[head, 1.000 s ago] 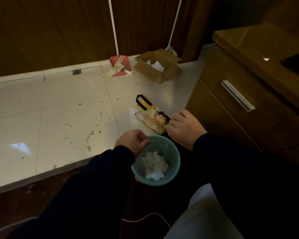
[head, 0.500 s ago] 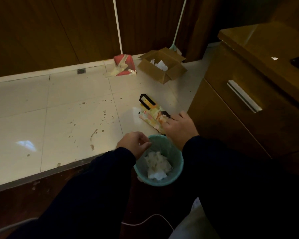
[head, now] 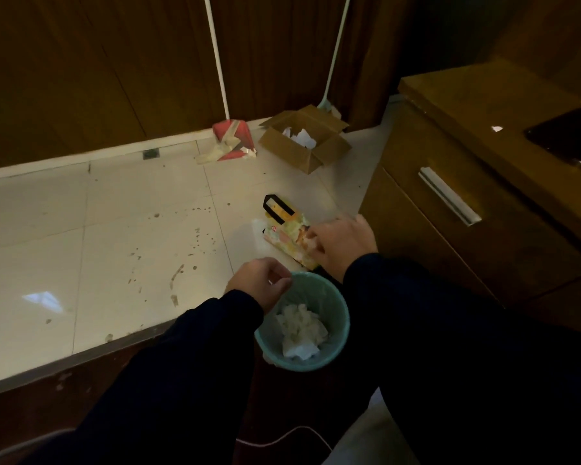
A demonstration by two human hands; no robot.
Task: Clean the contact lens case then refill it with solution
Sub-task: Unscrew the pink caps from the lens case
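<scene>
my left hand (head: pixel 259 280) curled, pinching bin (head: pixel 341 325) rim | my right hand (head: pixel 341 245) fingers (head: pixel 311 234) pinching tissue from pack (head: pixel 287 234)

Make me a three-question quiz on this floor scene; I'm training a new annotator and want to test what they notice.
1. True or false: the left hand is at the rim of the green wastebasket.
2. What lies in the wastebasket? A) crumpled white tissue B) a bottle C) nothing
3. Fill in: the right hand reaches onto the colourful ____ pack on the tiled floor.

Key: 1 true. 2 A, the tissue. 3 wipes or tissue; its print is too blurred to read.
</scene>
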